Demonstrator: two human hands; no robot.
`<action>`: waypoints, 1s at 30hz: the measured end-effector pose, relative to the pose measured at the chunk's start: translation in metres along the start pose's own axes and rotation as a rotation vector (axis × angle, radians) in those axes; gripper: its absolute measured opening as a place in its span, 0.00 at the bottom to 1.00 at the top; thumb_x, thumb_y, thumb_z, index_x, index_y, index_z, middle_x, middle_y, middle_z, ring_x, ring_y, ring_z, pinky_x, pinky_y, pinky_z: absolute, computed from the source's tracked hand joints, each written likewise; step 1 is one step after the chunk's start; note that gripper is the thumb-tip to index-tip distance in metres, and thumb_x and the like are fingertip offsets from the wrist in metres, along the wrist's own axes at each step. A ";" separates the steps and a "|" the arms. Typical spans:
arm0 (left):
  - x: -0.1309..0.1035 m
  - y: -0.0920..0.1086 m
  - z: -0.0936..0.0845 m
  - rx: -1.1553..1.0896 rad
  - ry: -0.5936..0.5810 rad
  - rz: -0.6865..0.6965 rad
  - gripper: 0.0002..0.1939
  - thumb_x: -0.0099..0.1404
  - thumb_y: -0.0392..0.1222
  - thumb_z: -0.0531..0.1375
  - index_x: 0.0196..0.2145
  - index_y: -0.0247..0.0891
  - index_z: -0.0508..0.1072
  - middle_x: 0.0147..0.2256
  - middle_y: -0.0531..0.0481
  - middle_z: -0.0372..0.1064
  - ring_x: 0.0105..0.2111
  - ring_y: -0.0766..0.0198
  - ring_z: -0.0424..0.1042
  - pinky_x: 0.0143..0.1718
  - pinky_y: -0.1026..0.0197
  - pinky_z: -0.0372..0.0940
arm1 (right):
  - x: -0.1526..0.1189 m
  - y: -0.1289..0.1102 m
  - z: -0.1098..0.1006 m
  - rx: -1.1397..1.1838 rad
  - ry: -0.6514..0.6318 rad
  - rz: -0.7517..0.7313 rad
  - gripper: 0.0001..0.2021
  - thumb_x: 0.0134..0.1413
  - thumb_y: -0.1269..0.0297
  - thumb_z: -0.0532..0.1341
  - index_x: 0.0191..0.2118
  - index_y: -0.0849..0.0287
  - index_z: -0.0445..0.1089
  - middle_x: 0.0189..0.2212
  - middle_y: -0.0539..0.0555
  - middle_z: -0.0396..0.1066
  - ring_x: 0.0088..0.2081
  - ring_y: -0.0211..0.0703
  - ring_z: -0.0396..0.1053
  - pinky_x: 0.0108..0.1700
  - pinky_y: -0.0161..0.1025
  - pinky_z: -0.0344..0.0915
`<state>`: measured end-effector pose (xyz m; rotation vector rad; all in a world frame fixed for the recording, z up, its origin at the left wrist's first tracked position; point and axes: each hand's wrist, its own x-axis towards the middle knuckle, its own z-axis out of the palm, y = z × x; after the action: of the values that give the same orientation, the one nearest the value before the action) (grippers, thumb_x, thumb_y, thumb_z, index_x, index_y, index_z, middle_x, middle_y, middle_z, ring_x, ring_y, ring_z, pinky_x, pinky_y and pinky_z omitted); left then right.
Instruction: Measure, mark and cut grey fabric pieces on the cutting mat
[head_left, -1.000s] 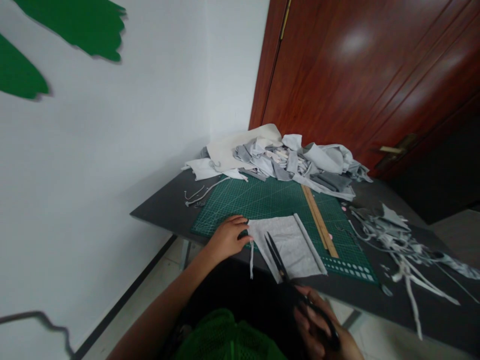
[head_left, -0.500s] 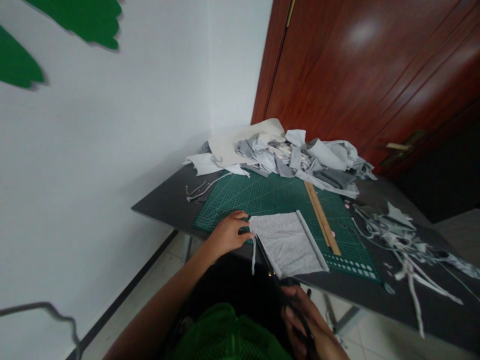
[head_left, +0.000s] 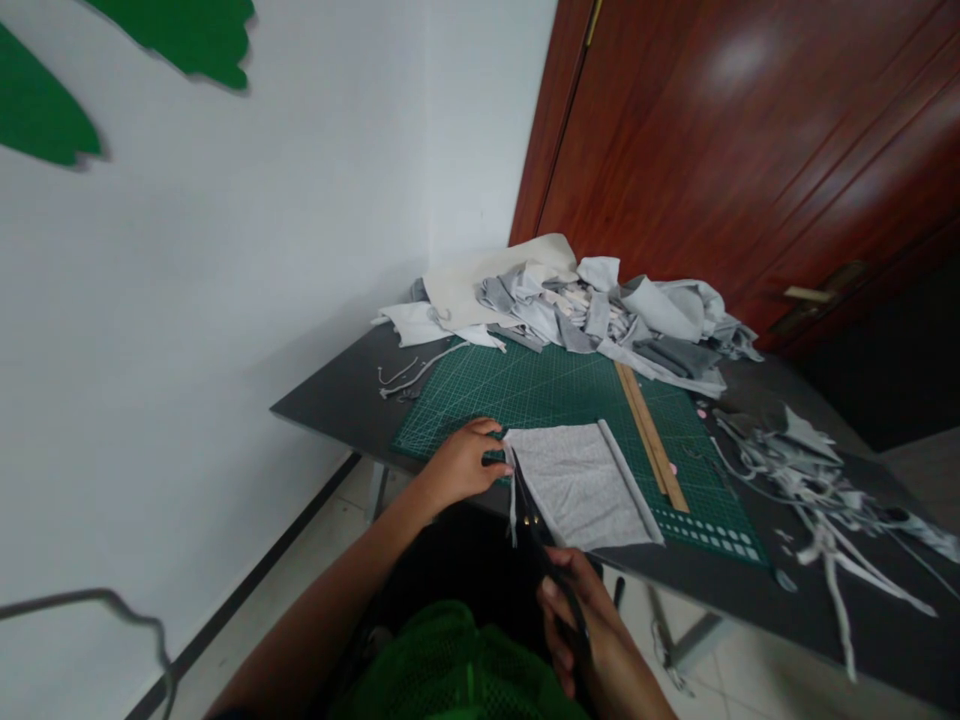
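A light grey piece of fabric [head_left: 581,480] lies over the near edge of the cutting mat and table. My left hand [head_left: 466,462] pinches its left edge near the far corner. My right hand [head_left: 581,610] is wrapped around the handles of black scissors [head_left: 531,520]. The blades point away from me, along the fabric's left edge, with the tips close to my left fingers. A narrow strip of fabric [head_left: 513,510] hangs down beside the blades, below my left hand. Along the fabric's right side the edge is rolled or folded.
The green cutting mat [head_left: 480,390] carries wooden rulers [head_left: 651,440] to the right. A heap of grey and white fabric scraps [head_left: 585,310] lies at the back. More tangled scraps [head_left: 795,470] lie at the right on the dark table [head_left: 330,400]. Wall and door [head_left: 712,150] stand behind.
My right hand and the scissors have moved forward and left, the blades further up the fabric's left edge. My left hand keeps its hold, and the view has shifted slightly.
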<state>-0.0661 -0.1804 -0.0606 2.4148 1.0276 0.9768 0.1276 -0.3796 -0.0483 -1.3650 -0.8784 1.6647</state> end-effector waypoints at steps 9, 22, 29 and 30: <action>0.000 -0.002 0.002 -0.010 0.005 0.010 0.09 0.58 0.41 0.73 0.38 0.41 0.83 0.50 0.43 0.75 0.55 0.51 0.73 0.58 0.51 0.67 | 0.002 -0.004 0.006 0.062 0.027 -0.005 0.34 0.52 0.38 0.69 0.55 0.54 0.60 0.24 0.41 0.63 0.17 0.29 0.55 0.14 0.26 0.54; 0.000 -0.001 0.002 -0.012 0.013 0.006 0.09 0.57 0.41 0.74 0.37 0.40 0.83 0.51 0.41 0.75 0.55 0.50 0.73 0.58 0.49 0.68 | 0.001 -0.003 0.007 0.123 0.057 -0.015 0.33 0.48 0.39 0.71 0.52 0.52 0.63 0.27 0.42 0.63 0.17 0.28 0.55 0.13 0.27 0.54; -0.001 -0.002 0.002 -0.010 0.009 0.011 0.10 0.57 0.42 0.74 0.38 0.39 0.83 0.51 0.40 0.75 0.55 0.50 0.73 0.59 0.50 0.67 | 0.001 0.000 0.004 0.071 0.033 0.020 0.38 0.50 0.35 0.68 0.57 0.55 0.59 0.18 0.39 0.59 0.16 0.30 0.51 0.14 0.27 0.52; -0.001 -0.002 0.002 -0.007 0.009 0.009 0.11 0.57 0.42 0.74 0.38 0.39 0.83 0.51 0.41 0.75 0.55 0.50 0.73 0.59 0.50 0.67 | 0.001 0.000 0.004 0.067 0.031 0.029 0.39 0.50 0.35 0.68 0.57 0.56 0.58 0.17 0.38 0.58 0.15 0.29 0.50 0.14 0.27 0.52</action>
<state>-0.0660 -0.1793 -0.0638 2.4139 1.0155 0.9939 0.1237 -0.3788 -0.0478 -1.3598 -0.7819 1.6759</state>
